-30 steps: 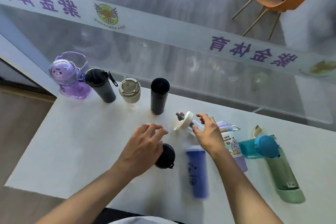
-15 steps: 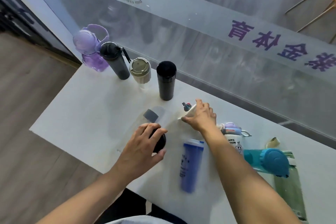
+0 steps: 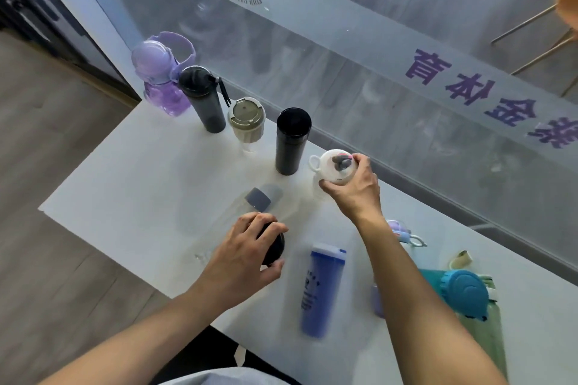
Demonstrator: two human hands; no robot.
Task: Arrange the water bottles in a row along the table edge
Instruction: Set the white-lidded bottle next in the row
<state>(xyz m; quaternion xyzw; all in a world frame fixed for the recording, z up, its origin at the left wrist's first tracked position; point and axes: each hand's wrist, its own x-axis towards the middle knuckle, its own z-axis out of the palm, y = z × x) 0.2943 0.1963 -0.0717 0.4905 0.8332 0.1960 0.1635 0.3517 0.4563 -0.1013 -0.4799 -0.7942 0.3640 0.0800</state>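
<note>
Along the far edge of the white table (image 3: 131,191) stand a purple jug (image 3: 161,75), a dark grey bottle (image 3: 203,100), a beige-lidded cup (image 3: 247,122) and a black flask (image 3: 291,141). My right hand (image 3: 353,187) grips a white-lidded bottle (image 3: 334,166), upright just right of the black flask. My left hand (image 3: 244,256) closes over a black-capped bottle (image 3: 275,247) near the front. A clear bottle with a grey cap (image 3: 258,198) lies beside it. A blue bottle (image 3: 319,287) lies flat between my arms.
A teal-lidded bottle (image 3: 463,294) and a green bottle (image 3: 481,344) lie at the right, with a small lilac-lidded bottle (image 3: 403,231) behind my right arm. A glass partition (image 3: 359,78) runs along the table's far edge. An orange chair (image 3: 566,0) stands beyond it.
My right hand has lifted the white-lidded bottle from lying flat and stood it upright beside the black flask. My left hand has closed over the black-capped bottle. The view has shifted left.
</note>
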